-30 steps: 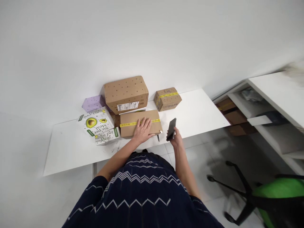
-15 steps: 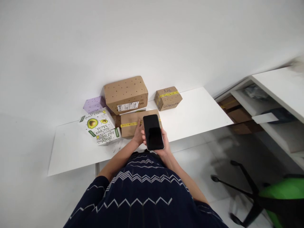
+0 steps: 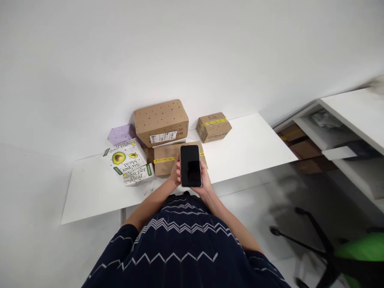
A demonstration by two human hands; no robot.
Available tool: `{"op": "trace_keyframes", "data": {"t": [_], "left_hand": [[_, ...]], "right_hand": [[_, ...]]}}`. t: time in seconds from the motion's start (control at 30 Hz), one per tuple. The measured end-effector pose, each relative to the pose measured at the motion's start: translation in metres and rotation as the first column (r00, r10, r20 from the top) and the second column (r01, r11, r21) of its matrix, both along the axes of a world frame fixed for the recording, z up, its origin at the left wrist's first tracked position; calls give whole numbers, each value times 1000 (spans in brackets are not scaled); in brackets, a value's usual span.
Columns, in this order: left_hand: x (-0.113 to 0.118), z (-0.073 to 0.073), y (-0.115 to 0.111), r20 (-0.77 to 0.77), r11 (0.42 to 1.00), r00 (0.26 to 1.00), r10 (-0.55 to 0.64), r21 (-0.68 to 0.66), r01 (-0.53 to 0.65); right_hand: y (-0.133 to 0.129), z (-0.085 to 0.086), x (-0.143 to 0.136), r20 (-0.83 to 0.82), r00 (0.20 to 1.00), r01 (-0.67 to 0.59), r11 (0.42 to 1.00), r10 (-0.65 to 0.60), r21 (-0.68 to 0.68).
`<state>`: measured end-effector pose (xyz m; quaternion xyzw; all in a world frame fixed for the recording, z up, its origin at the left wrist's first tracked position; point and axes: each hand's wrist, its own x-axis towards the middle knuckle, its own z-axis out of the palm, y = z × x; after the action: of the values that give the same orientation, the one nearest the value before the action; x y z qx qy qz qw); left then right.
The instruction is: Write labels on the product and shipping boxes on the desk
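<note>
A smartphone [image 3: 191,166] with a dark screen and a clear edge is held upright in front of my body. My right hand [image 3: 205,183] is closed around it from behind and the right, with fingertips showing along its left edge. Close against that left edge is my left hand [image 3: 174,174]; its fingers are partly hidden by the phone, and whether they grip it is unclear. Just beyond both hands lies a flat cardboard box [image 3: 163,154] with yellow tape, partly covered by the phone.
The white table [image 3: 90,194] also holds white avocado-print boxes [image 3: 127,158], a purple box [image 3: 121,134], a large dotted cardboard box [image 3: 160,116] and a smaller taped box [image 3: 214,127] against the wall. On the right stand a shelf unit [image 3: 351,100] and a green chair [image 3: 363,248].
The phone has shifted slightly left and straightened from its tilt. My left hand now sits closer to the phone's edge. The view has shifted slightly; the boxes keep their places.
</note>
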<state>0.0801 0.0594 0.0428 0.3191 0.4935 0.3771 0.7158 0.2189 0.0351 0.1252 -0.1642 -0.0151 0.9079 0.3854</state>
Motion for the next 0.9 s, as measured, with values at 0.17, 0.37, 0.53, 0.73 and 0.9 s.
{"op": "trace_keyframes", "data": {"t": [0.17, 0.37, 0.53, 0.73, 0.9], "left_hand": [[3, -10, 3, 17, 964, 984, 175, -206, -168], [9, -3, 9, 99, 967, 975, 200, -179, -181], [10, 20, 5, -54, 981, 991, 126, -144, -133], [11, 31, 4, -198, 972, 974, 108, -185, -145], [10, 31, 5, -218, 965, 973, 69, -232, -121]], "right_hand": [[11, -7, -6, 3, 1000, 21, 1000, -21, 20], [22, -15, -10, -36, 998, 52, 999, -52, 1], [22, -18, -6, -36, 998, 61, 998, -60, 25], [21, -17, -6, -38, 998, 44, 998, -43, 41], [21, -16, -7, -10, 999, 52, 998, -51, 45]]}}
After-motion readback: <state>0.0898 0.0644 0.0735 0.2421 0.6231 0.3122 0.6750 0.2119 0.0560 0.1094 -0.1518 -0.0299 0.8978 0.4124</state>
